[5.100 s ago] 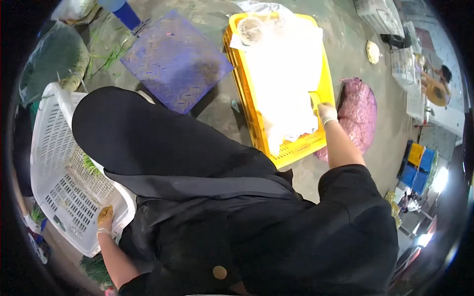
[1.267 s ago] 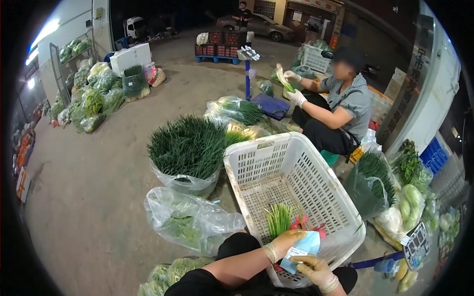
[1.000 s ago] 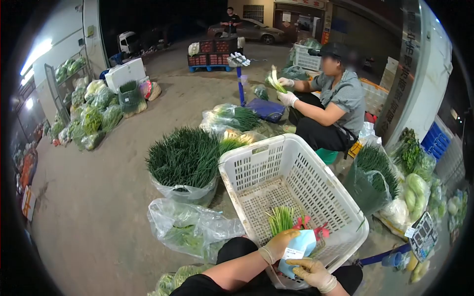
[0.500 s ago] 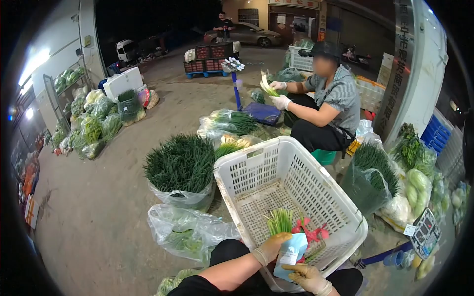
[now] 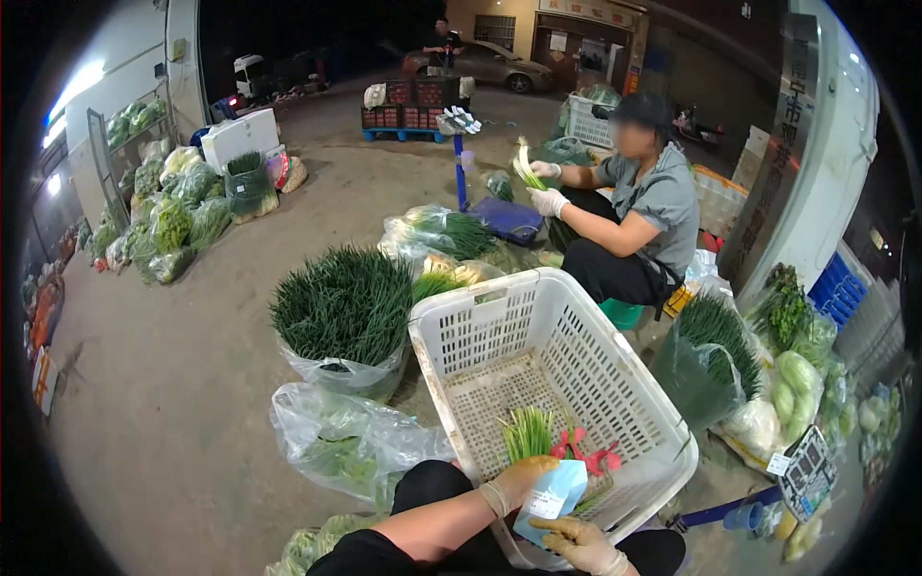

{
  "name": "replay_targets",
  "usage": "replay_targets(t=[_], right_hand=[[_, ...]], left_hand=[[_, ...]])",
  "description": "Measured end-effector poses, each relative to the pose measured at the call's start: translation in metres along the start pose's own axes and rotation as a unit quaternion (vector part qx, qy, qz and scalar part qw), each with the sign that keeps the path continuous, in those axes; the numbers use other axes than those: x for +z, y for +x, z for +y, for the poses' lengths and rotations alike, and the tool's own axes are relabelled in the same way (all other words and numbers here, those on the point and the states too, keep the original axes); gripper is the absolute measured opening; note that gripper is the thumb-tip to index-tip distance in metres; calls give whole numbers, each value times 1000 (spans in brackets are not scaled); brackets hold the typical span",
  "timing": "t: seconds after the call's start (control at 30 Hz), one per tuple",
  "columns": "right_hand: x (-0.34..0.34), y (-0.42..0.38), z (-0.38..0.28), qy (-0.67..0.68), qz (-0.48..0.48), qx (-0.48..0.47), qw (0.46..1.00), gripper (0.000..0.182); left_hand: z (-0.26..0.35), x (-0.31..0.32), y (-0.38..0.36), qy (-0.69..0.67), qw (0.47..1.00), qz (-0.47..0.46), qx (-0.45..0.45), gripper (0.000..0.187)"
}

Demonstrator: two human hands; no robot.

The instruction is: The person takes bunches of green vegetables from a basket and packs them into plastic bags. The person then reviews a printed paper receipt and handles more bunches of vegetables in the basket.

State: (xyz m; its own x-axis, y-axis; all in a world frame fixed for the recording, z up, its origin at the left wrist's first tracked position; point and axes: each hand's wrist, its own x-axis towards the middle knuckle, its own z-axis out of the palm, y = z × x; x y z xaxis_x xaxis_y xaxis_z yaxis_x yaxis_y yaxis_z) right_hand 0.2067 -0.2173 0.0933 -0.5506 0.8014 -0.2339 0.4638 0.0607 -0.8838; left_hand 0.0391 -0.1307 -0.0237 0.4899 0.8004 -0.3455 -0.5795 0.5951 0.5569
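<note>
A gloved left hand, my left hand [image 5: 519,483], is closed around a bunch of thin green stalks [image 5: 527,435], whose cut tops point up into the crate. Light blue printed paper [image 5: 554,497] lies against the bunch, just right of that hand. At the paper's lower edge, my right hand [image 5: 584,547], gloved too, pinches it with bent fingers. Both hands are over the near end of a white perforated plastic crate [image 5: 672,477]. Inside the crate, red ribbon-like strips [image 5: 597,458] lie beside the stalks. The lower part of the bunch is hidden.
Left of the crate stand a bag of dark green scallions [image 5: 341,305] and a clear plastic bag [image 5: 351,442]. Another person [image 5: 634,206] sits beyond the crate, holding a leek. At right are bagged greens [image 5: 711,355] and a scale display [image 5: 807,473].
The view has shifted slightly, so the crate appears a little further left. Both hands keep their hold; the blue paper seems turned slightly between them.
</note>
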Motion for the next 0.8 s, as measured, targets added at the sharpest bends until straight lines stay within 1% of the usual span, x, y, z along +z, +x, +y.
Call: replay_targets(t=[0.03,0.07,0.13,0.17,0.23,0.27,0.3,0.33,0.37,0.4,0.43,0.47,0.53,0.57,0.6,0.67,0.73,0.8], right_hand=[[-4,-1,-8,1,-20,13,1000,40],[-3,-1,-7,-1,-18,13,1000,40],[3,-1,-1,73,-5,68,995,35],[5,-1,2,71,-5,69,995,35],[8,-1,8,108,-1,67,992,34],[8,-1,7,71,-2,56,996,34],[8,0,6,33,-2,45,998,34],[10,0,9,37,11,17,999,34],[8,0,10,32,11,14,999,34],[9,2,10,56,-1,39,998,33],[11,3,12,83,-13,64,994,33],[15,6,33,25,8,-18,1000,33],[14,4,27,48,11,3,999,32],[16,6,35,14,23,-43,999,32],[15,3,27,18,23,-40,999,32],[9,-2,0,42,-8,42,998,32],[14,-3,10,49,-10,24,998,33],[19,-4,22,86,4,3,996,34]], left_hand=[[1,1,1,-2,1000,-6,-7,25],[1,4,-1,-1,1000,10,5,24],[1,5,0,-3,1000,11,13,24],[1,5,-1,-7,1000,15,20,23],[4,5,-6,0,1000,0,23,27],[7,5,-7,10,1000,-15,25,31],[5,3,-3,8,999,-22,28,31],[2,-1,3,-10,999,-40,21,31],[-1,-4,5,-27,998,-56,15,30],[-7,-4,9,-29,998,-48,28,24],[-6,-3,9,-32,998,-52,27,25],[-6,-2,7,-35,998,-57,21,25],[3,6,-2,-3,999,-42,26,27],[1,5,-3,5,999,-32,28,28],[-2,-1,0,5,998,-48,32,29],[1,1,-3,12,999,-31,29,30],[1,2,-4,10,999,-15,29,30],[1,3,-5,18,999,-1,29,32]])
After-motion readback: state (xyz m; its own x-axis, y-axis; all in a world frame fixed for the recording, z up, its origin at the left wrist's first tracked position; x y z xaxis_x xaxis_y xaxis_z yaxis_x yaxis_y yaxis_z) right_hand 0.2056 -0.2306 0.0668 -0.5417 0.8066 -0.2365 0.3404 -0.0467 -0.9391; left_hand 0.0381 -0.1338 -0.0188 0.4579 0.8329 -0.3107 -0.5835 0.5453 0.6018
